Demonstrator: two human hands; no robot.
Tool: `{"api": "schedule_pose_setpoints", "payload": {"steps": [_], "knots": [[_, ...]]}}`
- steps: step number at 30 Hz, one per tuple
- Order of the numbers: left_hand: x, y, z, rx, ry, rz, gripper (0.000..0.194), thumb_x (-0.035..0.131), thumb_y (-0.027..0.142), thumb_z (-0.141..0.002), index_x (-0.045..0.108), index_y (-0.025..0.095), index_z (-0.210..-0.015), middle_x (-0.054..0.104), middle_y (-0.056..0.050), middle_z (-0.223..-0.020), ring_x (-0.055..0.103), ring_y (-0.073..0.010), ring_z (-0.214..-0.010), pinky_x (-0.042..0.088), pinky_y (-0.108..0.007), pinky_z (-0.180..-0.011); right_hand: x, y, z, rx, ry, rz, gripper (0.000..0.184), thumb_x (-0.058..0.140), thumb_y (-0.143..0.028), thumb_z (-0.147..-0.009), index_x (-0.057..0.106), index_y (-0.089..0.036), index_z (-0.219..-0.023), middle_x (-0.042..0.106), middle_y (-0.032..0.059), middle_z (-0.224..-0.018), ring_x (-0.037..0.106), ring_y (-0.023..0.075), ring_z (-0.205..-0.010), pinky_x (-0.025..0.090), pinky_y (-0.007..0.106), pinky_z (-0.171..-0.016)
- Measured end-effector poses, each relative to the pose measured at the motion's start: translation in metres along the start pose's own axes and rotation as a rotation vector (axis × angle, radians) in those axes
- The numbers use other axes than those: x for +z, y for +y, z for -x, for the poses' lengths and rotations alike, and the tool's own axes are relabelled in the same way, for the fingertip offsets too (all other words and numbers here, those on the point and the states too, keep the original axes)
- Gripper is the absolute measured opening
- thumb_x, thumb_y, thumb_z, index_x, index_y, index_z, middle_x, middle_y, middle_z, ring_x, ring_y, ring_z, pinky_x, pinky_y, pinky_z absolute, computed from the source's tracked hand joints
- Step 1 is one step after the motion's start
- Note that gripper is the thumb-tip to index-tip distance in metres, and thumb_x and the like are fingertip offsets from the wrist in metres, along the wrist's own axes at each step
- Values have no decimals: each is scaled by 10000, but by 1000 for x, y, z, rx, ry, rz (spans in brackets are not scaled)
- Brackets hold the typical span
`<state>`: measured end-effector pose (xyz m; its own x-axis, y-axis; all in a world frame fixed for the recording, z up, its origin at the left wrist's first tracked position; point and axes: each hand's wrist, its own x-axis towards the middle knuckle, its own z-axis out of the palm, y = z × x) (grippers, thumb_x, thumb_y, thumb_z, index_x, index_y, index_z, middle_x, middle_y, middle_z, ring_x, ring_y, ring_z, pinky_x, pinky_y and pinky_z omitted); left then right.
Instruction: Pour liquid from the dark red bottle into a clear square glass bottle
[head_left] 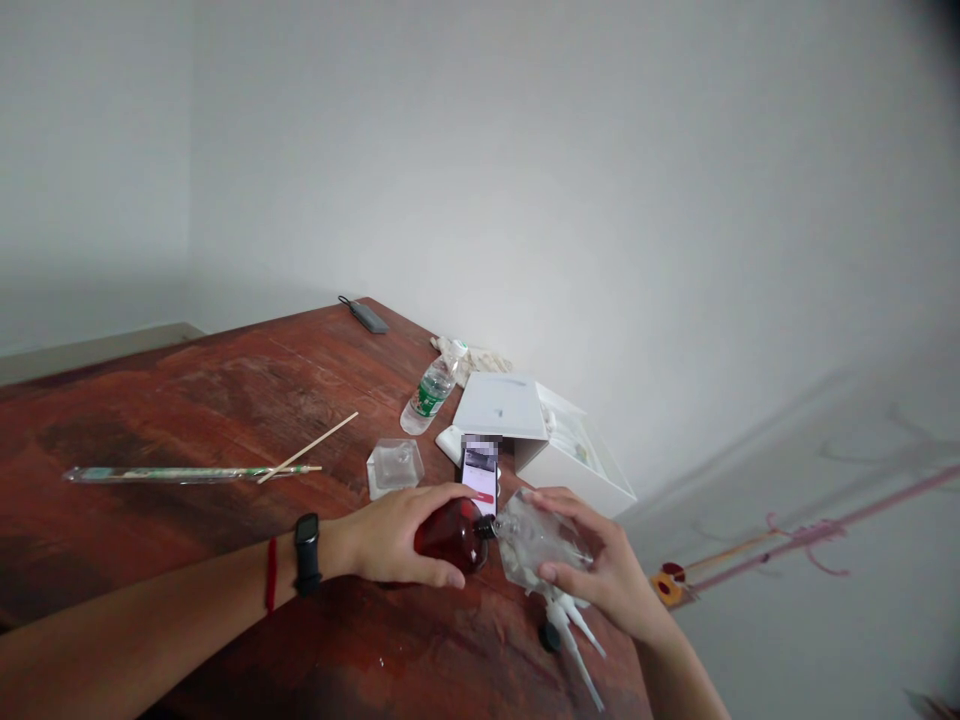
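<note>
My left hand (397, 535) is wrapped round a dark red bottle (450, 535) that lies tipped sideways, its black neck (486, 526) pointing right. My right hand (600, 565) grips a clear glass bottle (529, 540), whose mouth meets the red bottle's neck. Both are held just above the red-brown wooden table (225, 400). A phone (481, 470) with a lit screen stands just behind the two bottles. On my left wrist are a black watch and a red string.
A second clear glass bottle (395, 467) sits behind my left hand. A plastic water bottle (431, 390) and an open white box (540, 430) lie further back. Chopsticks and a long wrapper (187, 473) lie at left. White pump parts (574, 630) and a black cap (550, 637) lie near the table's edge.
</note>
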<state>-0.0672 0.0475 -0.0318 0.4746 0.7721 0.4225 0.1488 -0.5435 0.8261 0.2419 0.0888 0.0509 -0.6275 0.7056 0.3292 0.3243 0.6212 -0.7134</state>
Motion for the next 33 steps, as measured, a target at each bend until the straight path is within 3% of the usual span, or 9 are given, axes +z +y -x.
{"api": "schedule_pose_setpoints", "payload": {"steps": [21, 27, 33], "knots": [[0, 4, 0, 9, -1, 30, 889, 874, 667, -832, 535, 255, -1544, 656, -135, -1516, 625, -402, -1381, 516, -475, -1134, -4, 0, -2, 21, -4, -3, 544, 947, -509, -795, 796, -341, -1290, 746, 123, -1369, 672, 360, -1333, 522, 562, -1155], [-1, 4, -1, 17, -10, 12, 868, 877, 611, -844, 530, 249, -1553, 655, -141, -1511, 626, -397, -1376, 490, -487, -1158, -1, 3, 0, 9, 9, -18, 550, 934, -518, -808, 791, -322, -1301, 757, 131, -1362, 683, 354, -1322, 545, 544, -1137], [-2, 6, -1, 17, -5, 21, 858, 876, 617, -843, 540, 245, -1539, 666, -144, -1496, 627, -389, -1373, 488, -482, -1157, 6, 11, 8, 24, 81, -34, 579, 938, -561, -785, 791, -305, -1284, 767, 145, -1344, 702, 373, -1301, 562, 548, -1124]]}}
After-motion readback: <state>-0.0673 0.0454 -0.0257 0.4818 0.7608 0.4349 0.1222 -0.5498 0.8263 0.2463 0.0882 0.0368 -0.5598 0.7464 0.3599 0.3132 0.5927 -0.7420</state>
